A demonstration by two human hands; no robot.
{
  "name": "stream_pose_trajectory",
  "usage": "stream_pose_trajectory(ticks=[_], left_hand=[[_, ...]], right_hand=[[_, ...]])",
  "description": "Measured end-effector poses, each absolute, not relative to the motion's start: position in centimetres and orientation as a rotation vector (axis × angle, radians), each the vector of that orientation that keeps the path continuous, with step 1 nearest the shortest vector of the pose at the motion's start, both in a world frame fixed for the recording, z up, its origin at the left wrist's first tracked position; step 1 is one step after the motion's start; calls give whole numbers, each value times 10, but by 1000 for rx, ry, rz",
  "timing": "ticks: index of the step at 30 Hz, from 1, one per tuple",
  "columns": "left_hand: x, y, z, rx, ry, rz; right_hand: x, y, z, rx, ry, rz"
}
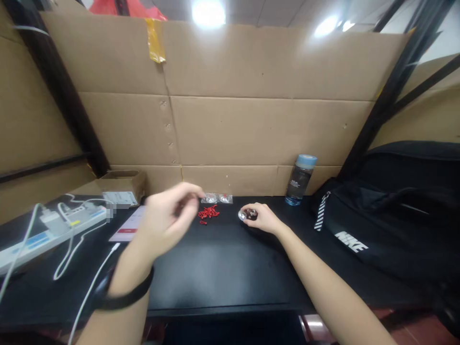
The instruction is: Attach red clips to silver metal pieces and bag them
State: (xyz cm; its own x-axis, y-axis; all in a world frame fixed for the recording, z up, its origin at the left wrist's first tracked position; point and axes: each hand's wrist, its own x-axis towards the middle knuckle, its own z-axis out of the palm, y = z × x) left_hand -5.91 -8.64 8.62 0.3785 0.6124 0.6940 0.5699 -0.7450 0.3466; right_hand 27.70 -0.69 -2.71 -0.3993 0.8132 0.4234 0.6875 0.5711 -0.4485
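The hands are apart, one on each side of the red pile (pixel 209 212). The left hand (pixel 165 223), blurred, is raised left of the pile, its fingers curled toward the thumb; whether it pinches anything, I cannot tell. A dark band (pixel 124 298) circles its wrist. The right hand (pixel 264 219) is low over the table (pixel 223 273), right of the pile, thumb and fingers closed around a shiny piece (pixel 242 215). Dark brown bits (pixel 253 213) show within that grasp, too small to make out.

The pile itself is a tangle of small, thin red pieces on the black tabletop, one lying loose just in front. Two clear packets (pixel 211 198) lie side by side right behind it. Farther right of the pile stand a blue-capped bottle (pixel 301 179) and, beyond that, a black bag (pixel 388 215). Well to its left are a pale sheet (pixel 125 224), an open box (pixel 124 184) and a power strip (pixel 25 247). Cardboard (pixel 230 129) rises behind the pile.
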Motion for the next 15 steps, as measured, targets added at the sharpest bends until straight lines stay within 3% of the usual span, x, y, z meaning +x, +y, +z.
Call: stream_pose_trajectory(ticks=[5, 9, 15], left_hand=[[-39, 4, 19, 2624, 1206, 623], [-40, 20, -16, 2626, 1331, 576], [-45, -4, -18, 2763, 1518, 493]], right_hand=[[271, -6, -31, -1138, -2200, 302], [270, -7, -32, -1112, -2162, 386], [266, -9, -32, -1079, -2135, 547]])
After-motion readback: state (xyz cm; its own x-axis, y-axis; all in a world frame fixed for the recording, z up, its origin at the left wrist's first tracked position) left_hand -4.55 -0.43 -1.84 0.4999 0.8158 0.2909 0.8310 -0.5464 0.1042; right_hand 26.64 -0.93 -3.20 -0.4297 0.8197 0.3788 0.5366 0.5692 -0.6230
